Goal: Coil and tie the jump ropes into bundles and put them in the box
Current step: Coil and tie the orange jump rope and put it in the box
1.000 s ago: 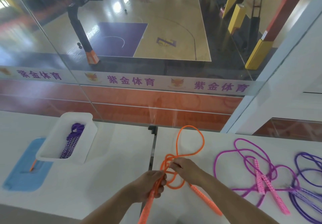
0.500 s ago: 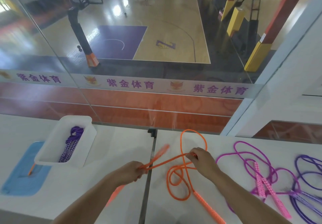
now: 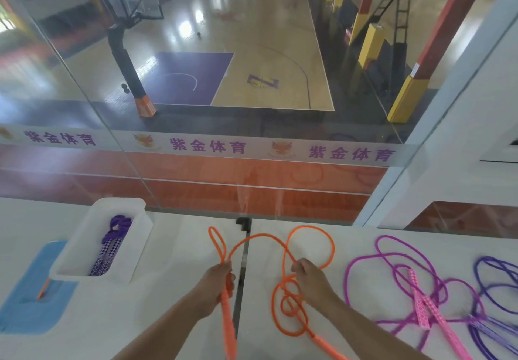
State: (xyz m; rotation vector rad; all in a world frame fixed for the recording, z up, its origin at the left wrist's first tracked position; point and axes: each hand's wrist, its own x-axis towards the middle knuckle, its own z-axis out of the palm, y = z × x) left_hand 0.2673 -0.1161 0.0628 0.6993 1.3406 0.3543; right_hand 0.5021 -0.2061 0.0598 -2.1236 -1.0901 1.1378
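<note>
An orange jump rope (image 3: 330, 250) lies in loose loops on the white table (image 3: 173, 247). My left hand (image 3: 215, 284) is closed around one orange handle together with a short folded loop of cord that stands up above the fist. My right hand (image 3: 311, 277) pinches the cord to the right, and an arch of cord spans between the two hands. The second orange handle (image 3: 329, 347) lies near my right forearm. At the left stands a white box (image 3: 131, 256) holding a tied purple rope bundle (image 3: 112, 244).
A pink jump rope (image 3: 392, 275) sprawls on the table to the right, and a purple rope (image 3: 496, 289) lies at the far right edge. A blue mat (image 3: 25, 300) with a small orange stick sits under the box's left side. A glass wall runs just behind the table.
My hands came apart from the middle of the rope. The left hand has shifted onto the handle with a folded loop, and the right hand has moved right, drawing an arch of cord between them.
</note>
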